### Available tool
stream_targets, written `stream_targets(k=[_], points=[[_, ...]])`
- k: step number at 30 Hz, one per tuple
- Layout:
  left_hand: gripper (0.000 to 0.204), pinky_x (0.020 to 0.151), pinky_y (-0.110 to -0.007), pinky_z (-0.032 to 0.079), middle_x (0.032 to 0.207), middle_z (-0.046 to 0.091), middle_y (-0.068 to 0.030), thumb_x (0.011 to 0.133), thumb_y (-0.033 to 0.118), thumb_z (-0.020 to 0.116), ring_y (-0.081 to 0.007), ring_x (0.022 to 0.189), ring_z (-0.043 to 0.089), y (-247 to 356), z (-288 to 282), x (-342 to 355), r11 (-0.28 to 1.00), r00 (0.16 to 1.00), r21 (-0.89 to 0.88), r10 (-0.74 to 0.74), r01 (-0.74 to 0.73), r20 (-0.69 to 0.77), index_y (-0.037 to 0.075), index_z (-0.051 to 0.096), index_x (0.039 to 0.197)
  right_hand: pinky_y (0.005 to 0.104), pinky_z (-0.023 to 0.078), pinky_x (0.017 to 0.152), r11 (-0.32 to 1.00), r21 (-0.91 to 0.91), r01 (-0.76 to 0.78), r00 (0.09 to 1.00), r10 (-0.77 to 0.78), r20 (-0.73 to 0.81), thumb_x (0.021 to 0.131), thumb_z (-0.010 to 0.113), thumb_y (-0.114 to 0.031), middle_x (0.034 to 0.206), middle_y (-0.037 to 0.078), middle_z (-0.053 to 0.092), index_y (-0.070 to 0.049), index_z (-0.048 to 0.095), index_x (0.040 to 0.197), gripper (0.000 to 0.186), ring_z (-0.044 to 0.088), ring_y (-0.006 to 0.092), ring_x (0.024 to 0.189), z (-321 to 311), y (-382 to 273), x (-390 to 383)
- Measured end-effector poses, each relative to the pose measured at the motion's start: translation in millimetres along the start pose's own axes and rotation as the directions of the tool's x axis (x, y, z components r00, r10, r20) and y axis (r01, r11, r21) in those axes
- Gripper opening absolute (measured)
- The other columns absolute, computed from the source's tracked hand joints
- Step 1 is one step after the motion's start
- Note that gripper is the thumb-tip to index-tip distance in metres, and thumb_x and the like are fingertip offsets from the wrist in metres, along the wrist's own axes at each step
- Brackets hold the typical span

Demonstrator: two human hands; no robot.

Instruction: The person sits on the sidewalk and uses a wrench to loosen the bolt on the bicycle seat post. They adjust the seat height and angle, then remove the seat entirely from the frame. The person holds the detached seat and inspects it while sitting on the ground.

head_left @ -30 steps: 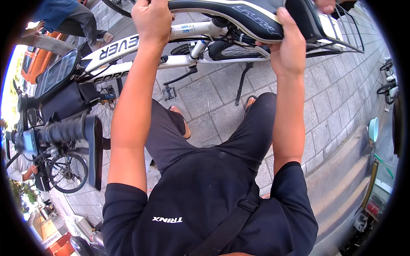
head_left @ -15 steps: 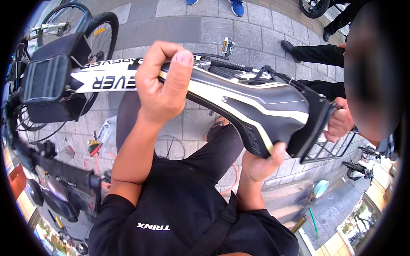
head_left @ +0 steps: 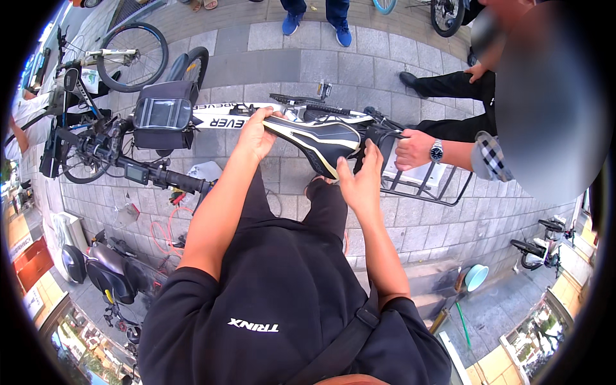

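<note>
A black bicycle saddle (head_left: 324, 138) with white and cream stripes sits over the frame of a bicycle turned sideways in front of me. My left hand (head_left: 258, 136) wraps round its narrow nose. At the wide rear end, my right hand (head_left: 362, 183) has its fingers stretched and apart, the thumb close by the saddle's edge; contact is hard to make out. Just behind the saddle, another person's hand (head_left: 415, 149), with a wristwatch, holds the area by the black rear rack (head_left: 427, 192). The white top tube (head_left: 221, 122) runs left from my left hand.
A black bag (head_left: 163, 109) sits on the frame near the handlebar (head_left: 157, 176). Another bicycle wheel (head_left: 133, 56) stands far left. People's legs and blue shoes (head_left: 343, 33) are beyond the bike. A parked scooter (head_left: 109, 269) is at lower left, a light-blue basin (head_left: 476, 277) at lower right.
The bicycle and saddle now appear lower and farther from my view, which has widened. My right hand's fingers have spread beside the saddle's rear; my left hand still grips the nose.
</note>
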State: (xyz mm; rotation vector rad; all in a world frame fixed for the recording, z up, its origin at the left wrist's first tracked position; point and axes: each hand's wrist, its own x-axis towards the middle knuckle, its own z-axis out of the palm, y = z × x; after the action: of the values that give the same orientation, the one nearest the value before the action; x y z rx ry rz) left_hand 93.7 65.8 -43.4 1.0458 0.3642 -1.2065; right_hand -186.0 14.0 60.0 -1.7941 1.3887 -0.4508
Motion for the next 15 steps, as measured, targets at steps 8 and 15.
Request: stream_targets(k=[8, 15], points=[[0.007, 0.088, -0.048, 0.062, 0.092, 0.068, -0.0115, 0.098, 0.01, 0.066, -0.0321, 0.091, 0.072, -25.3, 5.0, 9.2, 0.986, 0.99, -0.116, 0.113, -0.123, -0.09, 0.004, 0.062, 0.101, 0.0562, 0.032, 0.121, 0.725, -0.419, 0.547, 0.827, -0.388, 0.407, 0.085, 0.081, -0.045, 0.145, 0.024, 0.057, 0.004, 0.056, 0.142, 0.079, 0.046, 0.0436, 0.143, 13.0, -28.5, 63.1], [0.042, 0.08, -0.039, 0.059, 0.103, 0.07, -0.0086, 0.105, 0.045, 0.062, -0.025, 0.087, 0.071, -33.4, -7.7, -17.7, 0.979, 0.952, -0.143, 0.099, -0.145, -0.291, 0.007, 0.056, 0.119, 0.05, 0.04, 0.106, 0.663, -0.422, 0.618, 0.764, -0.383, 0.519, 0.071, 0.089, -0.05, 0.128, 0.017, 0.064, -0.004, 0.066, 0.132, 0.079, 0.056, 0.0349, 0.124, 54.4, -31.6, 90.6]])
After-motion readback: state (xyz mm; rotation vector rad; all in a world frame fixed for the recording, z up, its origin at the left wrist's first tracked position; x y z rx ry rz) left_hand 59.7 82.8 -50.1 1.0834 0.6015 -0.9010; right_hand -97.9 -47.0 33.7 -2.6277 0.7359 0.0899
